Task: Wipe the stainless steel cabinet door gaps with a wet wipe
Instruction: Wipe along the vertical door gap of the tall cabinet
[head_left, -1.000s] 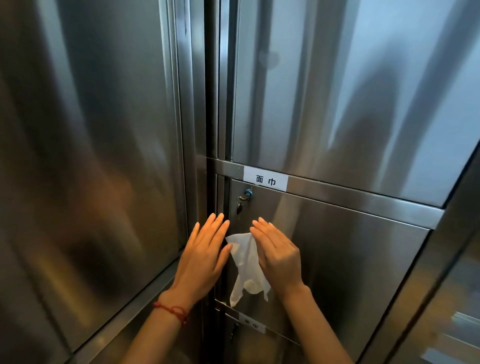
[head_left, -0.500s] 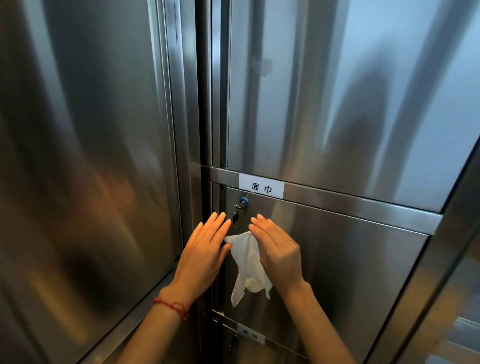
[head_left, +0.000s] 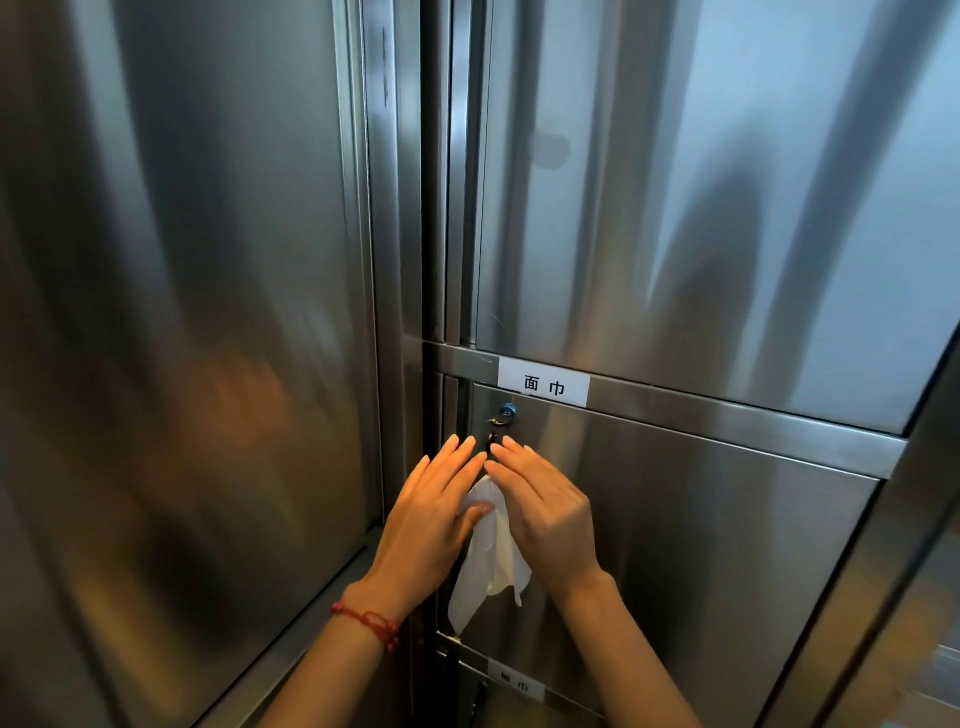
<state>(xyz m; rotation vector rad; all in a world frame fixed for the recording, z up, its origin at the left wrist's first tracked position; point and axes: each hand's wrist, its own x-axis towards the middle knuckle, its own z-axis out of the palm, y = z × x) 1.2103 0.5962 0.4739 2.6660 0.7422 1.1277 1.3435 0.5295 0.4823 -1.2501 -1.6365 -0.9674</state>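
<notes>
Partly hidden, the wet wipe (head_left: 488, 561) – between left hand (head_left: 431, 514), right hand (head_left: 545, 509).

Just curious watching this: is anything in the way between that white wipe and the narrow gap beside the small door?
Nothing visible blocks it. The wipe lies under both hands, right at the gap. Only the key hangs close above the fingertips.
</notes>
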